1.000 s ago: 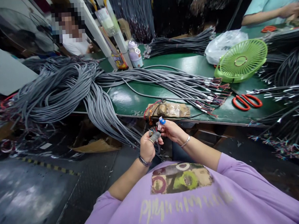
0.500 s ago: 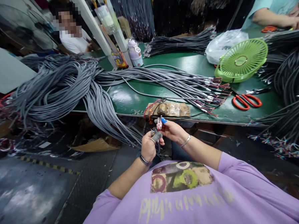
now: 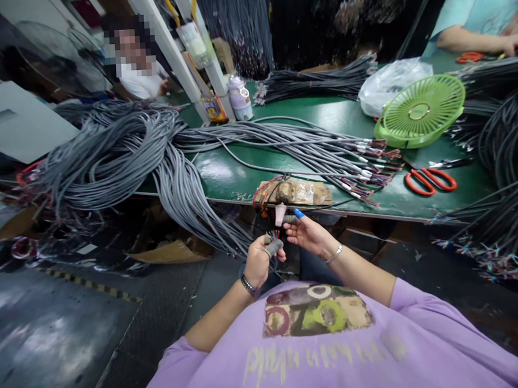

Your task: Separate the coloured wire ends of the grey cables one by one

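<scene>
My left hand (image 3: 259, 262) is closed around the end of a grey cable, with grey wrapping on its thumb. Thin coloured wires (image 3: 273, 236) fan out above its fingers. To its right, my right hand (image 3: 308, 236) has its fingers apart and appears to hold nothing. It wears a blue cover on the thumb tip and a grey wrap on a finger. Just left of those fingertips is a pale pink tapered piece (image 3: 280, 215), in front of the bench edge; whether a finger touches it I cannot tell. A wooden block (image 3: 300, 192) with tape and wires lies above it on the bench.
Grey cables (image 3: 189, 189) spread over the green bench (image 3: 217, 172) and hang off its front. Orange-handled scissors (image 3: 431, 181) and a green fan (image 3: 420, 112) stand right. Black cables (image 3: 502, 204) fill the far right. Two people sit across the bench.
My right hand has moved slightly right, away from the wires, and its fingers have opened. The pink piece, earlier between its fingers, now stands apart from the wires. My left hand keeps its hold.
</scene>
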{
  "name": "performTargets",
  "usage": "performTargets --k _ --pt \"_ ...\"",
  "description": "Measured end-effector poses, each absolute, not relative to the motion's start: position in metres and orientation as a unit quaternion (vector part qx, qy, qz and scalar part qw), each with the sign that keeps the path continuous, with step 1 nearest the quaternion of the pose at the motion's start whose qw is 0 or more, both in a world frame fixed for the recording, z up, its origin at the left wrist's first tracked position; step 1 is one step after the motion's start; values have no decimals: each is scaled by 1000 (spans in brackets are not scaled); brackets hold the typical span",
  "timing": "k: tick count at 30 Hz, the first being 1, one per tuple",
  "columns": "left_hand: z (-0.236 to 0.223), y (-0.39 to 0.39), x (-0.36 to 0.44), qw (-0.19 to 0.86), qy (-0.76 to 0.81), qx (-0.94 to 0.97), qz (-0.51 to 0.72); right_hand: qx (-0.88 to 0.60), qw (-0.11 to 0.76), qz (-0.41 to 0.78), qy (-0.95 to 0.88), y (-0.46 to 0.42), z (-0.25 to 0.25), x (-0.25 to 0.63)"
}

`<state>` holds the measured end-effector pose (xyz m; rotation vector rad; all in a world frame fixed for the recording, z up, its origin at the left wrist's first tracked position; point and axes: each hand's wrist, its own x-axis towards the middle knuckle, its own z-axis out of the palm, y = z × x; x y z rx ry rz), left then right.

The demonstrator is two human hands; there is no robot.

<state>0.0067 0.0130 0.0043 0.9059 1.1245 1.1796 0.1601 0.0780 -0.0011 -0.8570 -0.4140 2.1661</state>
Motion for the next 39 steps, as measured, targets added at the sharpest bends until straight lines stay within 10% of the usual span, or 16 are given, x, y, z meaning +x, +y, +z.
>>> performTargets --k 7,16,24,39 --pt "5 18 -12 561 514 416 498 -327 459 707 -427 66 14 203" --pt "45 91 -37 284 525 665 448 -501 498 227 -671 116 34 266" --pt "64 217 -57 -42 600 785 147 -473 444 207 -733 124 23 270" --pt "68 347 -10 -95 574 814 11 -447 458 212 -739 117 29 269"
